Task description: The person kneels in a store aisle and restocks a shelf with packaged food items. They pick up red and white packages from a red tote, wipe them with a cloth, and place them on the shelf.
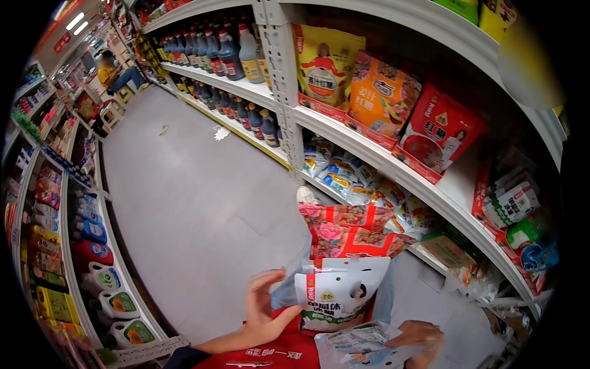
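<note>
My right hand point(415, 340) grips the edge of a white plastic pouch point(352, 346), which lies tilted over my red apron point(281, 343) with a printed side up. My left hand point(265, 302) is spread, its thumb at the left edge of an upright white pouch of rock sugar point(334, 302). Another white pouch point(375, 266) stands right behind that one. Beyond them are red floral packages point(341, 237), in line with the white pouches before my legs. What supports this row is mostly hidden.
White shelving point(392, 166) on the right bears red, orange and yellow sugar pouches point(332, 69), with bagged goods point(343, 173) below. Sauce bottles point(230, 53) stand farther along. Detergent jugs point(122, 302) line the left shelf. A person point(115, 76) sits down the aisle near plastic stools point(111, 115).
</note>
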### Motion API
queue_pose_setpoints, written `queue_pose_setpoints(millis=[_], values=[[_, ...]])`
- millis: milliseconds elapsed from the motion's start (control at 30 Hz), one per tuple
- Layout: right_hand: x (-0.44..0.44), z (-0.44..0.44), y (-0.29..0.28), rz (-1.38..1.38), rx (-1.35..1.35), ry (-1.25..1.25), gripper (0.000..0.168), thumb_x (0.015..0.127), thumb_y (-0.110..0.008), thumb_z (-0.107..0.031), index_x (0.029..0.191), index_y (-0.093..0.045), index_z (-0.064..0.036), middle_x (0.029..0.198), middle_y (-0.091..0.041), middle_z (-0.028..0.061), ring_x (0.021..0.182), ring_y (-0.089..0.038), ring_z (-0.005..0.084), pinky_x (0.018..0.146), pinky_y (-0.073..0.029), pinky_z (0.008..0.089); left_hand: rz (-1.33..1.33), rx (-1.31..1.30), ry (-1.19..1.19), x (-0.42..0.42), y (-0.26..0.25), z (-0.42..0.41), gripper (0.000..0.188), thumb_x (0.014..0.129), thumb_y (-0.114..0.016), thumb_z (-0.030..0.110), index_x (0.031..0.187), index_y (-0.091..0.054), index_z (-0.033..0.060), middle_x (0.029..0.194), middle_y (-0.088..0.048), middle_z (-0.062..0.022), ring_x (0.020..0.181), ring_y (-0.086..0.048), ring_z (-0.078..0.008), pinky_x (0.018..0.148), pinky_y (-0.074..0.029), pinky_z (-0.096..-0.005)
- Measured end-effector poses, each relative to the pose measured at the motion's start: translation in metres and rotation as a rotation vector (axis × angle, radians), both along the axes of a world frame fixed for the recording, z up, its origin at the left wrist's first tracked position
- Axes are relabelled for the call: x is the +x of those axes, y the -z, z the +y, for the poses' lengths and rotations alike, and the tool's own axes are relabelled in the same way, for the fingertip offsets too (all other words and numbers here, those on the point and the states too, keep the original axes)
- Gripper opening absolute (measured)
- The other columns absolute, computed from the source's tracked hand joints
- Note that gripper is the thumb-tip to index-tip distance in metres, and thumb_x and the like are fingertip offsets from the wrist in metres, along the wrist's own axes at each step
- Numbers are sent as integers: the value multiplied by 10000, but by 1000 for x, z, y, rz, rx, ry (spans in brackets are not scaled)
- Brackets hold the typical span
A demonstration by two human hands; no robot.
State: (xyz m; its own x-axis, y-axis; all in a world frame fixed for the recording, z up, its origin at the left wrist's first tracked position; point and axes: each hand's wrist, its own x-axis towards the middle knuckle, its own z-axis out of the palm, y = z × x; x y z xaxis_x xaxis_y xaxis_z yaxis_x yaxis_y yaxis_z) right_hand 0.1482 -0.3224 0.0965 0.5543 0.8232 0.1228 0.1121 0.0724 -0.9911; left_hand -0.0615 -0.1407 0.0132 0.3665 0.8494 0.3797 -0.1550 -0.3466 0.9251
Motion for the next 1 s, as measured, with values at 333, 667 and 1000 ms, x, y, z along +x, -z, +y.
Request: queue_pose_setpoints(millis=[333, 667, 1000], values=[[13, 18, 10, 315, -73, 237, 181, 854, -636, -134, 947, -665, 19, 830, -684, 91, 690, -610, 136, 653, -475, 285, -10, -366, 1253, 35, -46, 10, 979, 754, -788, 390, 1488, -296, -32, 1520, -337, -190, 1410, -318, -302, 1148, -241, -437], [2, 96, -9, -559, 18, 223, 315, 843, -643, -40, 1144, -628, 52, 1315, -554, 189, 1142, -564, 286, 987, -426, 351, -258, -1065, 785, 49, -21, 28, 450, 1035, -505, 242, 1411, -405, 18, 1355, -530, -83, 1228, -521, -184, 1027, -449, -366], [-7, 139, 8, -1056, 71, -126, 375, 842, -533, 41, 1209, -588, 93, 1327, -575, 193, 1265, -528, 362, 1074, -401, 489, -171, -1041, 712, 64, -7, 33, 595, 1055, -316, 460, 1460, -323, 23, 1432, -463, -115, 1283, -500, -239, 1049, -445, -404]])
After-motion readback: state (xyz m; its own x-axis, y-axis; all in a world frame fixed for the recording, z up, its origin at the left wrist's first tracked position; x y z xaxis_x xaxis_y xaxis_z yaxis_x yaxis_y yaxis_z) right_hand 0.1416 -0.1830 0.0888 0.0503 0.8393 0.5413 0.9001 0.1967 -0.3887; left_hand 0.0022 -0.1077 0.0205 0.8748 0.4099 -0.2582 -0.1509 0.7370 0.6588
